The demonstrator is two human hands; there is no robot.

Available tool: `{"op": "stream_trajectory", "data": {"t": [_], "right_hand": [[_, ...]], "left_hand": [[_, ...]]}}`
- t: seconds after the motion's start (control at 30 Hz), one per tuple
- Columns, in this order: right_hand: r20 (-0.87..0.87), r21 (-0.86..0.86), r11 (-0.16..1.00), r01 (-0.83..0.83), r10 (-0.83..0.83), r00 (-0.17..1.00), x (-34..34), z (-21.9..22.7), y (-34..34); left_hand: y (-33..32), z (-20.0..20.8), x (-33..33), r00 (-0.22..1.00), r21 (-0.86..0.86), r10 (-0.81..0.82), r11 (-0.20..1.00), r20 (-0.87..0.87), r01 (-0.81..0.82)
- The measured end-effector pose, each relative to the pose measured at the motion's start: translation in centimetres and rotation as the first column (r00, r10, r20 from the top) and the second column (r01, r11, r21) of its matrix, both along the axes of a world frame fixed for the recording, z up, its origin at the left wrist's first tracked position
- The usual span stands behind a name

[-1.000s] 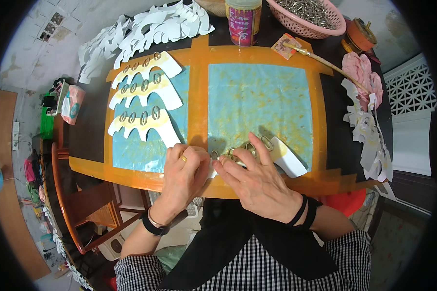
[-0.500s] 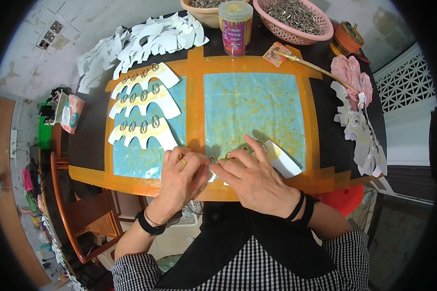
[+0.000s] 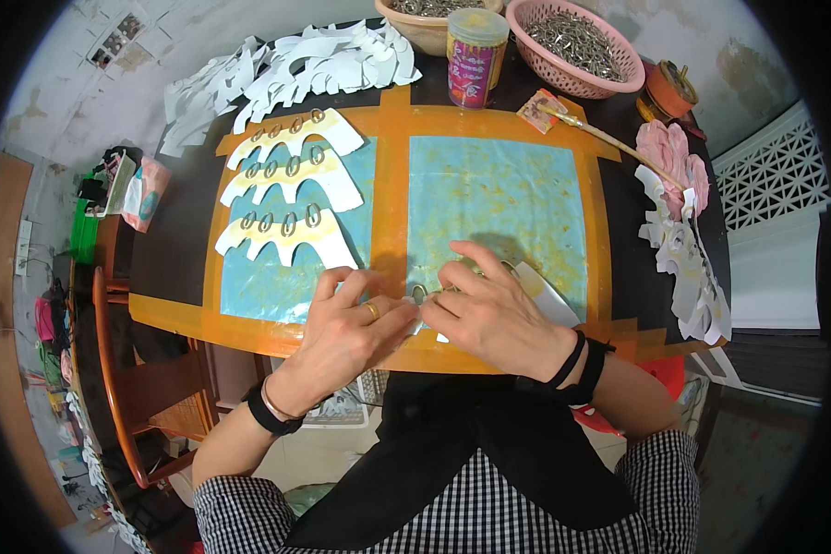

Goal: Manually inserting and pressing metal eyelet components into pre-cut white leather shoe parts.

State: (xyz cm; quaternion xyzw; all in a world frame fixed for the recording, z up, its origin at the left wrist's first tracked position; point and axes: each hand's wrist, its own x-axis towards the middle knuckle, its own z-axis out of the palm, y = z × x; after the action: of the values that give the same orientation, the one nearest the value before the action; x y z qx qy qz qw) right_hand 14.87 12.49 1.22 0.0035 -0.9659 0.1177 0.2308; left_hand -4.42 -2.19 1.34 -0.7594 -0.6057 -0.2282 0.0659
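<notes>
At the near edge of the right blue sheet [image 3: 489, 194], both hands work on a white cut-out piece [image 3: 547, 294] with a metal ring [image 3: 419, 294] standing on it. My left hand [image 3: 355, 314], wearing a yellow ring, pinches the piece's left end. My right hand [image 3: 503, 309] is bent over its middle, thumb and forefinger closed beside the metal ring, another finger raised. My fingers hide most of the piece. To the left lie three similar scalloped white pieces [image 3: 342, 238], smeared yellow along one edge, each with several oval metal rings [image 3: 313, 215] on it.
White cut-outs [image 3: 332, 69] are heaped at the back left. Behind stand a lidded tub [image 3: 475, 65], a pink basket of metal rings [image 3: 519, 17] and a beige bowl [image 3: 431, 32]. A brush [image 3: 619, 143], pink cloth [image 3: 669, 152] and more cut-outs [image 3: 683, 268] lie right.
The view has shifted, so the table sits slightly higher and further right. My left fingers have spread over the piece's left end; both hands stay at the same piece.
</notes>
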Motion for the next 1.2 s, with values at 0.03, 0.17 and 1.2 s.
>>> {"op": "stream_trajectory", "data": {"t": [0.03, 0.17, 1.2], "right_hand": [[0.013, 0.033, 0.999, -0.025, 0.025, 1.000, 0.0, 0.0, 0.1], [-0.028, 0.085, 0.994, -0.065, 0.067, 0.997, -0.3, -0.1, 0.6], [-0.090, -0.066, 0.942, 0.329, -0.334, 0.938, -0.6, -2.2, -3.8]], "left_hand": [[0.0, 0.0, 0.0, 0.999, -0.002, -0.018, 1.000, -0.045, 0.018], [0.4, 1.2, 0.0, 0.973, -0.012, -0.109, 0.994, -0.204, 0.109], [0.2, -0.9, 0.2, 0.994, 0.010, -0.049, 0.999, 0.094, 0.048]]}}
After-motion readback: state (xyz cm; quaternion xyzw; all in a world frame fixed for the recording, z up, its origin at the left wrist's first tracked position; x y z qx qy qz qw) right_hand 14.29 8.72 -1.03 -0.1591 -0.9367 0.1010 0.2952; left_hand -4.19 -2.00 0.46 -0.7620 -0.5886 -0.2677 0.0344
